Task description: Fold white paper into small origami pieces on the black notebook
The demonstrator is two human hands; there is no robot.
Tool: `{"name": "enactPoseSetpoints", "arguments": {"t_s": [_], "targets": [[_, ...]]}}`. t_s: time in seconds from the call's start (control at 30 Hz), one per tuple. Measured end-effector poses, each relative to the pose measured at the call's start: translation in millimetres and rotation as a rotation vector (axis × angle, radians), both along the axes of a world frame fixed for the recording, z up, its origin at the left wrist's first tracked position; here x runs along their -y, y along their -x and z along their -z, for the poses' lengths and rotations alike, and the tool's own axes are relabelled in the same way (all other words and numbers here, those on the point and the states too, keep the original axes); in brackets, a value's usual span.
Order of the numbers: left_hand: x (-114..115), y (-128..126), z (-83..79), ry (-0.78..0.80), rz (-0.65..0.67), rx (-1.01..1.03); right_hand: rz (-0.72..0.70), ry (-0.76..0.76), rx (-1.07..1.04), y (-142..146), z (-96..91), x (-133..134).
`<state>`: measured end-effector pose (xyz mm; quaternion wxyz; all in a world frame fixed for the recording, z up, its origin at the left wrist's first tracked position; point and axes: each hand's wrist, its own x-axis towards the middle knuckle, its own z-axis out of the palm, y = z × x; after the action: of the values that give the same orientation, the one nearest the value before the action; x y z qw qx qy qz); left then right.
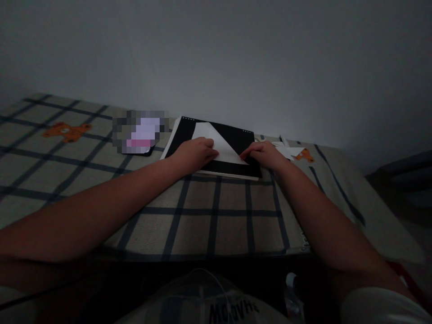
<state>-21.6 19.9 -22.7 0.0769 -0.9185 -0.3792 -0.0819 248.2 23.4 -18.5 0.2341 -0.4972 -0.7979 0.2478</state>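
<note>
Left hand [195,153] open, flat on white paper [222,143]; right hand [265,154] at its corner, grip unclear; a slip could skew the crease.

Matt white paper sheet [216,143], matt black board [216,146], soft checked cloth cover [209,216]

The person wears a white short-sleeved shirt [182,311] with dark printed lettering, a thin white cord [216,281] across its front, while forearms, left hand [195,153] and right hand [266,154] are bare.
</note>
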Motion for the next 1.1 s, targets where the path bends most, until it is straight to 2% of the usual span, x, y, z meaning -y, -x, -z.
{"name": "enactPoseSetpoints", "arguments": {"t_s": [0.2,0.5,0.73,1.1], "targets": [[1.6,-0.8,-1.7,0.002,-0.009,-0.001,-0.026,-0.081,0.019,5.7,-0.3,3.6],[-0.8,-0.1,0.7,-0.018,0.014,0.004,0.032,-0.020,-0.055,9.3,6.0,-3.7],[-1.1,1.1,0.8,-0.008,0.021,0.009,0.031,0.005,-0.023,12.6,3.1,-9.5],[-0.8,1.5,2.2,-0.020,0.028,0.020,-0.033,-0.078,-0.028,10.1,12.4,-17.5]]}}
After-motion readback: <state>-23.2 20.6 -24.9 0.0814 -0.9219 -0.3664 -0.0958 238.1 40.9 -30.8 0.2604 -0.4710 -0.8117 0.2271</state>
